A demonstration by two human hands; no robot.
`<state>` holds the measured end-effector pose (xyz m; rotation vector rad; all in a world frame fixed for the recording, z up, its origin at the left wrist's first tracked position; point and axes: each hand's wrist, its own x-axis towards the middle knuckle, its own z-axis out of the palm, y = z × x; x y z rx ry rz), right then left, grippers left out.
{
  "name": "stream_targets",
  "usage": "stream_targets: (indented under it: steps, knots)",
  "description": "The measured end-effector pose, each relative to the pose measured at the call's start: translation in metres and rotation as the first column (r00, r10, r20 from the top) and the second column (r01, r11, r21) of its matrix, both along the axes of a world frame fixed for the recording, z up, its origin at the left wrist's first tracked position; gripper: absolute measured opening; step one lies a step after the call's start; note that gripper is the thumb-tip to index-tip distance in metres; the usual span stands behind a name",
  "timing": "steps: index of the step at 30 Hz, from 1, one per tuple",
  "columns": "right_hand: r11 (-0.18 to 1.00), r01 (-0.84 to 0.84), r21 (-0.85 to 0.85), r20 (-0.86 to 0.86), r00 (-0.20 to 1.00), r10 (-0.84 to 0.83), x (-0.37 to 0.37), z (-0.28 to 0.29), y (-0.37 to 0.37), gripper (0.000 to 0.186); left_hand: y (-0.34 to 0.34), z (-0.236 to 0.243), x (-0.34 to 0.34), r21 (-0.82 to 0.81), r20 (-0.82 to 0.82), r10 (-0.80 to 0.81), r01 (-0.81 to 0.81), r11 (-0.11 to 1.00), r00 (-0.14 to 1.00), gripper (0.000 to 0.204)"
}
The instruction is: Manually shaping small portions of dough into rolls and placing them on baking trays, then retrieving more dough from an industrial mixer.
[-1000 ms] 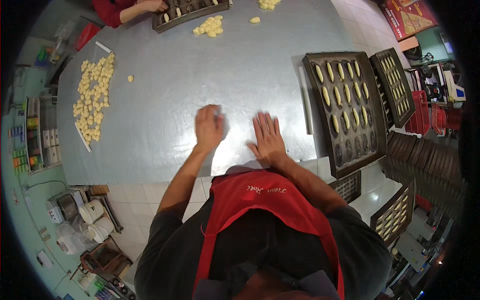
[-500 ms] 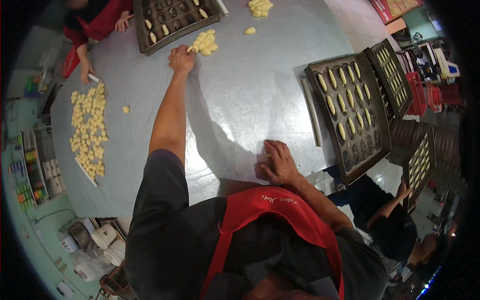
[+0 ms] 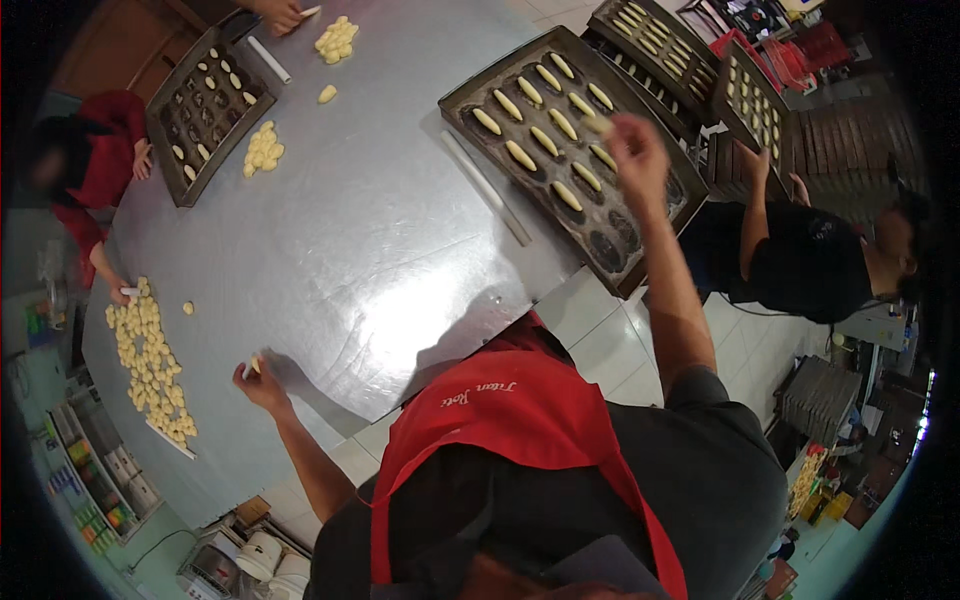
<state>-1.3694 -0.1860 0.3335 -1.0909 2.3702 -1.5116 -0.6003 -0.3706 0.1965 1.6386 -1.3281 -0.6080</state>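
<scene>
The left hand (image 3: pixel 264 388) has moved from the dough pile (image 3: pixel 264 152) toward the tabletop's (image 3: pixel 380 220) near edge, pinching a lump (image 3: pixel 256 363); the right hand (image 3: pixel 640 160) has swung over the tray (image 3: pixel 605 246) at the right edge, pinching a blurred roll (image 3: pixel 599 125); other rolls (image 3: pixel 563 124) lie there in rows.

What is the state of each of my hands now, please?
Left hand: closed, holding a dough piece.
Right hand: over the tray, blurred; whether it grips anything cannot be told.
</scene>
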Motion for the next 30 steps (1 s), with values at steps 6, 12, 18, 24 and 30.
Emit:
stream_targets:
  steps: [6,12,18,24,30]
  knots:
    - [0.918,0.334,-0.213,-0.076,0.931,-0.357,-0.103,-0.022,0.008,0.037,0.094,0.039,-0.012,0.244,-0.390,0.141,-0.046,0.969,0.910,0.028]
    - [0.933,0.178,0.312,-0.514,0.858,0.008,-0.016,-0.046,0.019,0.040,0.132,0.057,-0.082,0.246,-0.394,0.062,0.040,0.969,0.917,0.034]
    - [0.818,-0.504,0.277,-0.118,0.827,0.550,0.170,-0.052,-0.049,0.042,0.115,0.019,-0.287,0.242,-0.490,-0.300,0.458,0.855,0.818,0.055]
    - [0.841,-0.313,0.441,-0.340,0.809,0.480,0.175,-0.100,-0.051,0.039,0.156,0.053,-0.349,0.067,0.501,-0.593,0.655,0.753,0.631,0.036]
    - [0.555,-0.786,0.273,-0.305,0.477,0.824,0.203,-0.085,-0.001,0.042,0.134,0.076,-0.346,0.144,0.580,-0.565,0.609,0.780,0.587,0.074]
